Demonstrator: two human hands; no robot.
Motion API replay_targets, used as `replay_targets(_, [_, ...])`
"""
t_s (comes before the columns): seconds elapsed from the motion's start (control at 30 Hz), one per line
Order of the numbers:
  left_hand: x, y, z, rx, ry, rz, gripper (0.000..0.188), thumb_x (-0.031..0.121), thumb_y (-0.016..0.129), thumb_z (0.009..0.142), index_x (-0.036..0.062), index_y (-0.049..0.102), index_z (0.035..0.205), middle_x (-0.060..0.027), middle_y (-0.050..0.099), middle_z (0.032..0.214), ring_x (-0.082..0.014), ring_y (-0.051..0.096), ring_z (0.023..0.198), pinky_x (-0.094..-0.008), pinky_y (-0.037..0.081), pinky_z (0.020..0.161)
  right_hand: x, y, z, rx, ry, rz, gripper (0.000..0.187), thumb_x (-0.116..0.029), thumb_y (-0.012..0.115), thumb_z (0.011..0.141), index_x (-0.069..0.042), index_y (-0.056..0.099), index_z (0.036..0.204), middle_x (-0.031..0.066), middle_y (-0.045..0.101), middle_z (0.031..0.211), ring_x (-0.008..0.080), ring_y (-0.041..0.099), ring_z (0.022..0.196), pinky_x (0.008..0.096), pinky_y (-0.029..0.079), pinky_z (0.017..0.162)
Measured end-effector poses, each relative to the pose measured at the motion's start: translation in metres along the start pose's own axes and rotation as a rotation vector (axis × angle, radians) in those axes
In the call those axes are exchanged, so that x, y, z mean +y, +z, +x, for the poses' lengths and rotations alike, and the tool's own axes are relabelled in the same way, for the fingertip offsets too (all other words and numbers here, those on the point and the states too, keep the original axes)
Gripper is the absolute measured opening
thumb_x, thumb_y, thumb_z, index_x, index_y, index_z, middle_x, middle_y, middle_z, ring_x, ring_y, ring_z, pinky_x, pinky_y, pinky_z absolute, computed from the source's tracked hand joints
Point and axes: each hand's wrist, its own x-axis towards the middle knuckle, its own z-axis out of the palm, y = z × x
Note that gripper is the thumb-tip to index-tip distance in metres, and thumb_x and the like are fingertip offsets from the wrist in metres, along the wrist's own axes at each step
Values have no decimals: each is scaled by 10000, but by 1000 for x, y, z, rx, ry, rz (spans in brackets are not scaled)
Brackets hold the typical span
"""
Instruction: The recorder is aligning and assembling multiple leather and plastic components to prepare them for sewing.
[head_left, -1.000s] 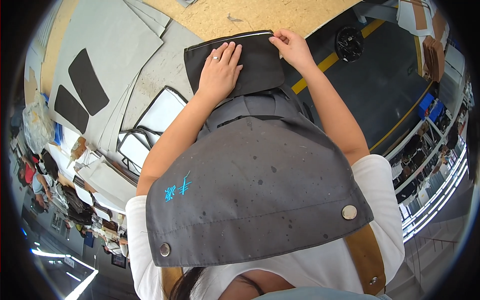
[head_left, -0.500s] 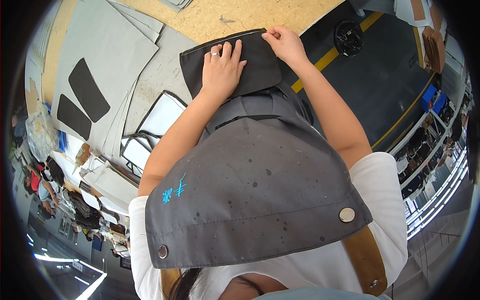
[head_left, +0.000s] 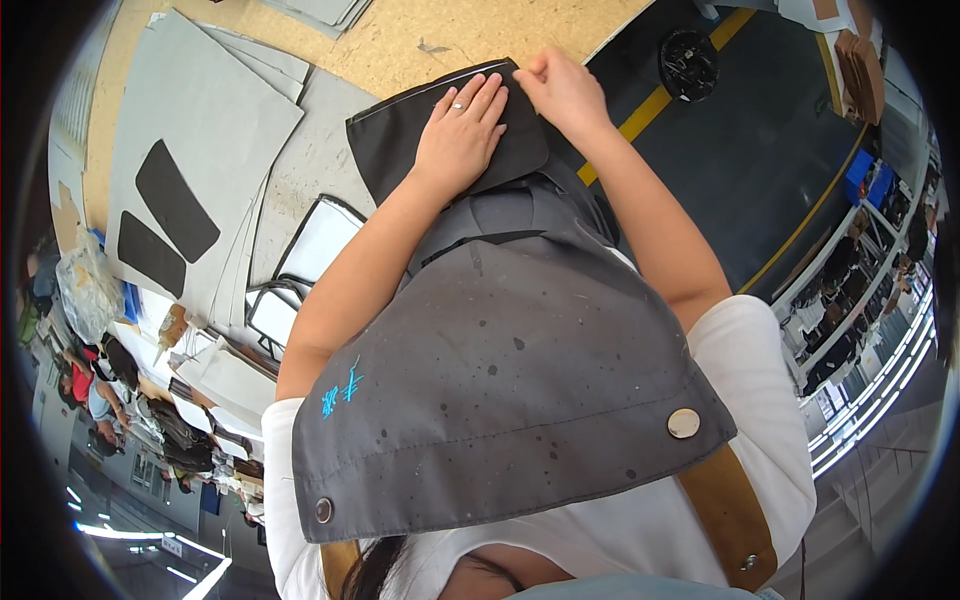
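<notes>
A flat black panel (head_left: 385, 140), of leather or fabric, lies at the table's near edge and reaches over my lap. A thin white line runs along its far edge. My left hand (head_left: 458, 145) rests flat on it with the fingers stretched out, and a ring shows on one finger. At the panel's far right corner my right hand (head_left: 566, 95) is closed, thumb and forefinger pinching the edge. What lies between those fingertips is hidden.
Large grey sheets (head_left: 200, 110) lie left on the table, with two dark cut pieces (head_left: 178, 200) on top. Nearer stand black-edged white panels (head_left: 318, 235). A glue bottle (head_left: 172, 328) sits farther left. A round black stool base (head_left: 688, 65) is on the floor at right.
My left hand has slid right along the panel toward its far right corner. My right hand has shifted slightly along the corner, still pinching. The whole view has moved a little.
</notes>
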Motion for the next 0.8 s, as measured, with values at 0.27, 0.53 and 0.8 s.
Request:
replay_targets(0.27, [0,-4,4,-28,21,15,439,265,470,897,91,426,1297,-42,396,1368,-202,357,1266,-370,312,1025,21,17,7,10,-100,218,206,-246,620,776,-51,615,841,107,640,811,267,616,794,373,484,711])
replay_targets(0.53, [-3,-4,3,-37,14,-15,443,268,470,899,98,420,1305,-40,390,1376,-206,353,1272,-372,310,1025,9,21,13,34,-17,42,259,-286,621,783,-35,619,846,91,626,738,215,613,691,322,480,635])
replay_targets(0.8, [-12,-12,-8,78,-11,-287,372,161,524,866,51,484,1219,-93,447,1305,-247,438,1195,-382,353,983,10,15,16,-69,3,78,225,-265,585,763,-46,612,810,136,628,811,300,612,787,387,484,695])
